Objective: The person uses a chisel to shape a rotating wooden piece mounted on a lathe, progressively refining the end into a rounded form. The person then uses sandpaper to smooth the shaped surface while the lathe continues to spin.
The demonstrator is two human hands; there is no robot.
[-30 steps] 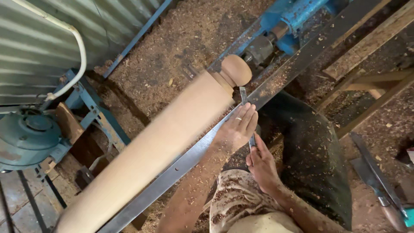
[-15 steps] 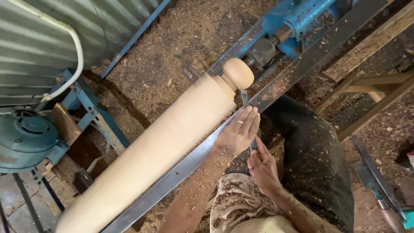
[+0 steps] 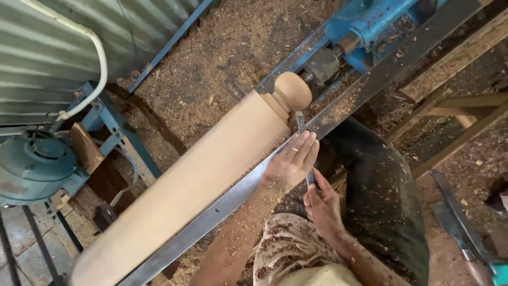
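Pressing a narrow steel chisel (image 3: 300, 123) against the neck just below the rounded knob (image 3: 292, 91) of a long pale wooden post (image 3: 211, 164), the person is shaping the end of the piece on a blue lathe (image 3: 365, 26) — the turning step is in hand, judging by the blurred surface of the wood. The left hand (image 3: 291, 161) is lying flat over the blade, fingers extended and pinning it to the long metal tool rest (image 3: 222, 209); the right hand (image 3: 321, 204) is curling closed around the lower shaft of the chisel. The next move is likely calling for steady pressure and a small, controlled swing of the tip. The chisel's handle is hiding under the hands, the post's far end is running out of frame — and the cutting edge is too small to make out.
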